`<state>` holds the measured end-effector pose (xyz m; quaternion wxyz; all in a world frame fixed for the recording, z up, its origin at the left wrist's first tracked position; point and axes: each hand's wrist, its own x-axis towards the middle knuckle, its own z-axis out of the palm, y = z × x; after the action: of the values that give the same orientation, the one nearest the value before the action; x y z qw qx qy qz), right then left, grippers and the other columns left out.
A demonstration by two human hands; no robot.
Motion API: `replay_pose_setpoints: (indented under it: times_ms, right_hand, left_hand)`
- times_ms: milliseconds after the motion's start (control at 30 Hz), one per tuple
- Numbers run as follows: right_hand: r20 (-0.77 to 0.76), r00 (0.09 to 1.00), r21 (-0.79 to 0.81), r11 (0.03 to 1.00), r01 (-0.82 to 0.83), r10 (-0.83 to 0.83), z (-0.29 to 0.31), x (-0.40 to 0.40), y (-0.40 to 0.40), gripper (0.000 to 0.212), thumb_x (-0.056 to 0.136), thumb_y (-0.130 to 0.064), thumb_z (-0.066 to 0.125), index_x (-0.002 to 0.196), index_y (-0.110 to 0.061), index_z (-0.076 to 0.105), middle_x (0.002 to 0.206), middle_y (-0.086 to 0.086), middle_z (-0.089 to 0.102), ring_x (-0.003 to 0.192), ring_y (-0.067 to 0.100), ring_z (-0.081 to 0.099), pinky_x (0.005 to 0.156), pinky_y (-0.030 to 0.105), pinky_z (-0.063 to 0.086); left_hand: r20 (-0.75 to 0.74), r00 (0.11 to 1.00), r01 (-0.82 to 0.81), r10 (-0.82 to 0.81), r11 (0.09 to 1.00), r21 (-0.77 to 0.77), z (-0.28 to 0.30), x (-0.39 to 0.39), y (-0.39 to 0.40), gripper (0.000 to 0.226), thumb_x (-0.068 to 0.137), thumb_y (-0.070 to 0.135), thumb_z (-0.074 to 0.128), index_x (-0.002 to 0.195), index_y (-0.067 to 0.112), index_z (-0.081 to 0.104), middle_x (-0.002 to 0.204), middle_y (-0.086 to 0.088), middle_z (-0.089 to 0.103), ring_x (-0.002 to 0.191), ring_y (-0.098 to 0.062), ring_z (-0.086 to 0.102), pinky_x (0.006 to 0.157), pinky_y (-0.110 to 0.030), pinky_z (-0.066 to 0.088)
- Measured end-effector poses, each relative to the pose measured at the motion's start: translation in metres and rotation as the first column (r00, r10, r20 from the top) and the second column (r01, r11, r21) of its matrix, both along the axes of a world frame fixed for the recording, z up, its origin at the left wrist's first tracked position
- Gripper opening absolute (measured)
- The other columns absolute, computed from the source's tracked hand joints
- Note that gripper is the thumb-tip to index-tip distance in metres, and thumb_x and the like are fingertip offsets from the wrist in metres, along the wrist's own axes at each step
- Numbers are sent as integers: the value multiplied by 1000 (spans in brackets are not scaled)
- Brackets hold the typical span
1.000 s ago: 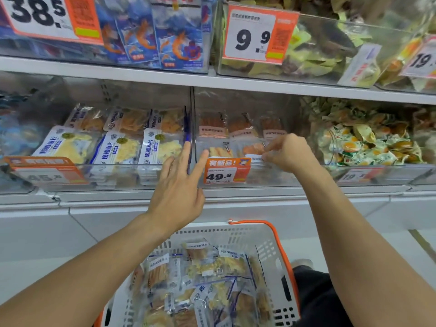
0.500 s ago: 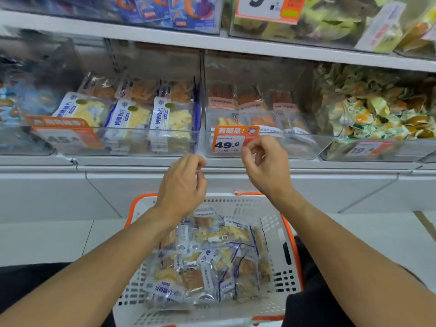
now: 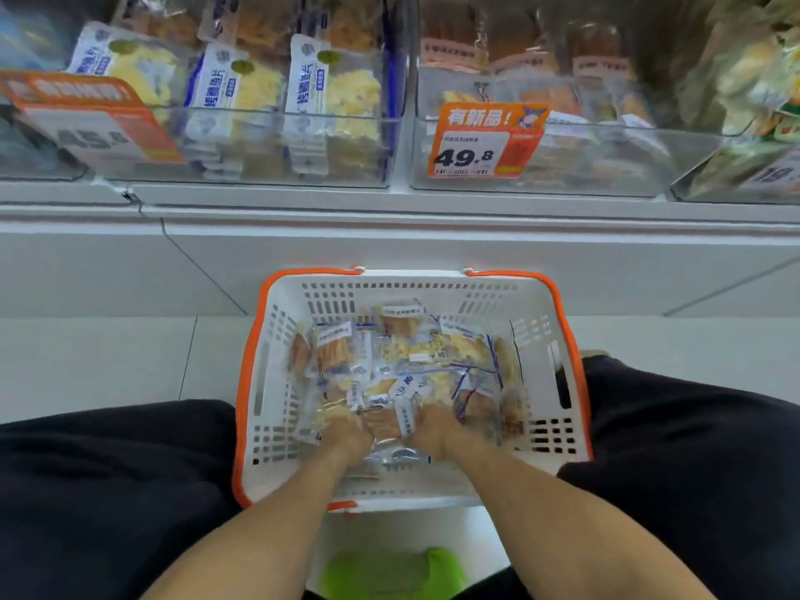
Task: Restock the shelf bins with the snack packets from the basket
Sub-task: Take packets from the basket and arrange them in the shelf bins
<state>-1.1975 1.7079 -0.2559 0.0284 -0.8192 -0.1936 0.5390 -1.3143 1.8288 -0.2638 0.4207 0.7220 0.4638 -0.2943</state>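
Note:
A white basket with an orange rim (image 3: 562, 322) stands on the floor between my knees, holding several clear snack packets (image 3: 415, 352) in a loose pile. Both my hands are down in the near side of that pile. My left hand (image 3: 346, 435) and my right hand (image 3: 437, 430) lie close together, fingers curled down around a packet (image 3: 385, 426) between them; the fingertips are blurred and partly buried. Above, the clear shelf bin with the 49.8 tag (image 3: 614, 166) holds orange-brown packets. To its left, the bin with the 45.8 tag (image 3: 259, 162) holds white-and-blue packets.
My legs in black trousers (image 3: 108, 491) flank the basket on both sides. A green object (image 3: 389, 573) lies on the floor below the basket. A white shelf base (image 3: 389, 244) runs under the bins. A further bin of green-yellow packets (image 3: 753, 80) sits at the right.
Both hands came down from the 49.8 bin and its front edge into the basket's pile. The view tilted down, so the upper shelf has left the picture.

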Motion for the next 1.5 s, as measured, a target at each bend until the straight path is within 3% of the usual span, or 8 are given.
replay_pose_setpoints:
  times_ms: [167,500,667,800,933,1100,1300,1500]
  right_hand:
    - [-27,930,13,931,366,-365,-22,-16,10,28,89,-18,67,111,-2,61,91,10,59,73,23,56,60,28,44]
    - [-70,955,-14,957,289,-289,-15,-12,19,16,89,-20,62,83,-6,57,74,6,55,59,17,51,48,24,41]
    - [-193,942,68,954,293,-276,1,-19,26,27,89,-20,63,113,-7,66,101,10,69,88,25,70,77,36,62]
    - [-196,929,329,871,363,-314,28,-14,41,79,81,-16,78,145,-16,33,134,9,43,120,29,54,95,30,47]
    - [-135,896,629,662,408,-424,70,-6,58,31,74,-19,86,93,-18,62,104,9,67,92,23,65,86,42,57]
    - [-323,869,776,420,471,-376,138,14,70,37,84,-7,78,69,-16,45,52,-17,42,53,1,46,68,22,48]
    - [-360,812,844,209,493,-460,192,51,59,31,85,-11,78,84,0,49,68,-3,18,62,19,53,74,35,53]
    - [-179,853,929,200,310,-491,235,60,50,18,86,-20,79,87,-11,63,67,-3,62,68,22,61,70,38,57]
  left_hand:
    - [-24,973,-229,228,967,-114,-4,9,3,22,95,15,57,107,-1,65,102,-12,65,96,-27,62,80,-30,49]
    - [25,949,-308,313,944,-117,0,5,5,10,87,12,69,78,15,67,89,-7,70,81,-19,63,84,-32,55]
    - [55,992,119,-115,990,-79,48,20,15,17,93,16,58,77,10,61,74,-1,64,71,-14,61,58,-18,48]
    - [-2,798,602,-603,797,50,117,46,53,19,87,3,51,86,21,49,86,5,52,99,-20,54,103,-39,39]
    - [86,703,675,-706,700,235,199,80,93,18,92,6,53,85,22,53,94,2,61,87,-19,60,72,-30,48]
    - [447,759,376,-474,879,293,287,96,124,29,98,35,57,86,10,61,70,-4,69,66,-27,71,67,-39,57]
    - [743,664,224,-91,971,-82,309,73,129,69,74,69,63,112,12,66,97,-4,75,94,-24,71,82,-38,60]
    - [836,542,90,-84,995,41,300,95,115,8,92,13,66,96,12,59,72,-13,72,67,-24,64,71,-45,56]
